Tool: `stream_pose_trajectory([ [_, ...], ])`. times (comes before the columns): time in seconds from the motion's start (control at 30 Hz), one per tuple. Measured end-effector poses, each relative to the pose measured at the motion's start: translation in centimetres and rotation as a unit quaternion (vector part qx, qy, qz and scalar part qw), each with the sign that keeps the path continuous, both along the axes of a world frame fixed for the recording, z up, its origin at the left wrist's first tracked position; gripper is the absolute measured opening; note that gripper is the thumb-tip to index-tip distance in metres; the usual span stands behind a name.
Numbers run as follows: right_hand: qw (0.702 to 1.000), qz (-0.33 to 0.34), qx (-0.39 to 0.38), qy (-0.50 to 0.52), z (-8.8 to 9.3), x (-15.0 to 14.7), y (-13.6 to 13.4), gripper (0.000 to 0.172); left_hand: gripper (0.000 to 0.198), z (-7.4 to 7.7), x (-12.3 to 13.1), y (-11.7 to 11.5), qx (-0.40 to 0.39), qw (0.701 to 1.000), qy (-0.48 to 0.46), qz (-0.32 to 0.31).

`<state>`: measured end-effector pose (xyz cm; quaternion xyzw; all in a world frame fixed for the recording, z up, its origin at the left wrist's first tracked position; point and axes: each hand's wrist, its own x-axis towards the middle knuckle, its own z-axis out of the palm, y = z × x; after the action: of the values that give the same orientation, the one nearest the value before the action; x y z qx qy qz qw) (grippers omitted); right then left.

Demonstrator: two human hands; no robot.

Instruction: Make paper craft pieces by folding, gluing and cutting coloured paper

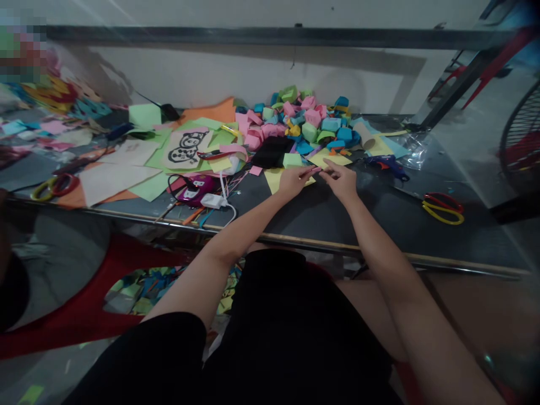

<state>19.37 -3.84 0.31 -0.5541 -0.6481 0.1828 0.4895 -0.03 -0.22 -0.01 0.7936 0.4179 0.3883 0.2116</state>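
Observation:
Both hands meet over the table's front half, pinching one small pink piece of paper [315, 170] between their fingertips. My left hand [292, 181] closes on its left end, and my right hand [341, 179] grips near its right end. Yellow paper sheets [273, 181] lie beneath and behind the hands. Just beyond them sit a light green paper [292, 161] and a black flat object [273, 151]. A heap of small folded paper pieces [310, 132] in pink, blue, green and yellow rises at the back.
Scissors with red and yellow handles [442, 209] and a blue glue gun [390, 167] lie to the right. At left are a purple power strip [197, 190], a white plug [213, 201], red-handled pliers [215, 155], and more scissors [54, 187]. A fan [525, 135] stands far right.

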Motion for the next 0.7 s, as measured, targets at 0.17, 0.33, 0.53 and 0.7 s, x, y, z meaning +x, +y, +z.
stream_pose_trajectory([
  [0.17, 0.999, -0.037, 0.035, -0.009, 0.4, -0.3, -0.2, 0.047, 0.028, 0.0, 0.2, 0.0, -0.016, 1.000, -0.021, 0.000],
  [0.33, 0.990, -0.105, 0.085, -0.027, 0.2, -0.1, -0.3, 0.026, 0.029, -0.3, 0.2, 0.4, -0.020, 1.000, -0.023, 0.008],
  [0.53, 0.991, -0.053, 0.114, -0.049, -0.2, -0.3, -0.3, 0.021, 0.029, -1.2, 0.2, 0.8, -0.007, 0.998, -0.061, -0.019],
  [0.7, 0.992, -0.009, 0.100, -0.076, -0.2, -0.5, -0.4, 0.025, 0.030, -1.3, 0.3, 0.8, -0.006, 0.997, -0.065, -0.044],
])
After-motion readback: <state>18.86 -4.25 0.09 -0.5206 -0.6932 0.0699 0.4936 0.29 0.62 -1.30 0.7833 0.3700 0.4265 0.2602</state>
